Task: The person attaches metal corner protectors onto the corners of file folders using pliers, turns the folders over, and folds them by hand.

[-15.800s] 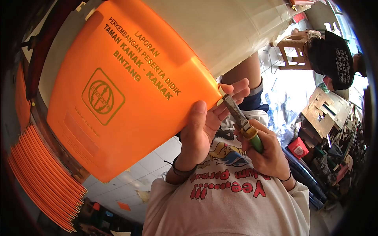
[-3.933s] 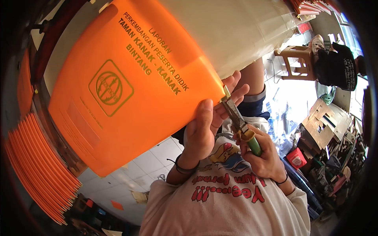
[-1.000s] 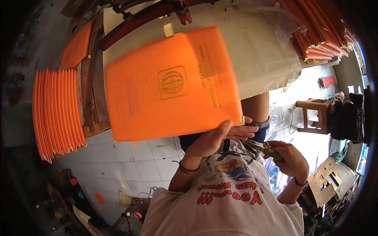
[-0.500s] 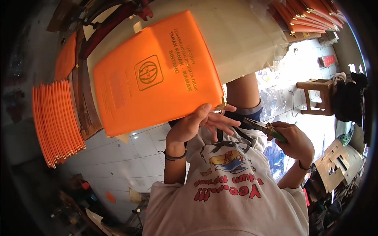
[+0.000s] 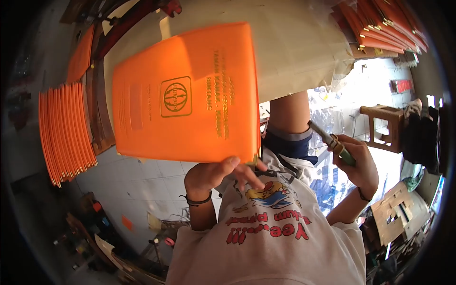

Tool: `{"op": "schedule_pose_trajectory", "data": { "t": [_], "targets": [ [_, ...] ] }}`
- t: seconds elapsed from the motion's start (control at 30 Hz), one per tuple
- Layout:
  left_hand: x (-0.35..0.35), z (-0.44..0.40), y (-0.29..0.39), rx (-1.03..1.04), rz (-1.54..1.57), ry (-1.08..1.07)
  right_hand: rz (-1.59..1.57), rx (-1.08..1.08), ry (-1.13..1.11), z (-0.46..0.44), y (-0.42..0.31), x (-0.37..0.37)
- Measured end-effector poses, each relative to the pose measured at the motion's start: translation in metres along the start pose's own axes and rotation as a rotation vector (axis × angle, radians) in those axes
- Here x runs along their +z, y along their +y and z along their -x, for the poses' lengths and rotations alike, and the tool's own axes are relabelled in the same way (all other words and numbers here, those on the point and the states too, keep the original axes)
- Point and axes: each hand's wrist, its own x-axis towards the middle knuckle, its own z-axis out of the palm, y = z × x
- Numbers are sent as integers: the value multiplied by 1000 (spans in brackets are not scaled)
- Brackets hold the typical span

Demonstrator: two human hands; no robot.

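Observation:
An orange report folder with gold lettering and a round emblem lies over the tan worktop, tilted a little. My left hand grips its near edge, thumb at the edge and other fingers partly under it. A gold-coloured metal corner piece shows at the folder's near right corner, just beside those fingers. Off to the right, apart from the folder, my right hand is closed around pliers with green handles; their jaws point up and left.
A stack of orange folders stands at the left of the worktop, and another pile sits at the upper right. A red metal tool part crosses the top left. A brown plastic stool and cardboard scraps are at right.
The folder has turned slightly, its near right corner shifting left and toward me. My left hand has moved left with it. The pliers' jaws have swung upward in my right hand.

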Motion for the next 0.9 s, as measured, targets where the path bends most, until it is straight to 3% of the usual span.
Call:
{"op": "schedule_pose_trajectory", "data": {
  "t": [0.07,0.13,0.23,0.3,0.37,0.47,0.53,0.67,0.73,0.9],
  "targets": [
    [6,9,0,33,-21,11,-225,-91,134,-20,-9,14],
    [9,18,3,-19,4,-16,-710,-220,220,-45,-17,36],
    [5,31,-11,32,34,-72,-819,-263,221,-84,-42,56],
    [6,38,-20,83,76,-56,-833,-160,249,-99,-64,66],
    [8,44,-15,369,-551,231,-835,-171,299,-112,-66,82],
    [1,49,-32,581,-1114,395,-749,-160,408,-121,-66,94],
    [0,47,-36,532,-1013,328,-808,-143,472,-121,-67,99],
    [3,32,-19,200,-129,6,-890,-190,559,-113,-68,101],
    [-2,23,-11,82,8,-125,-907,-176,643,-108,-61,102],
    [-9,3,5,-1,-200,-219,-900,-161,844,-90,-52,95]
  ]
}}
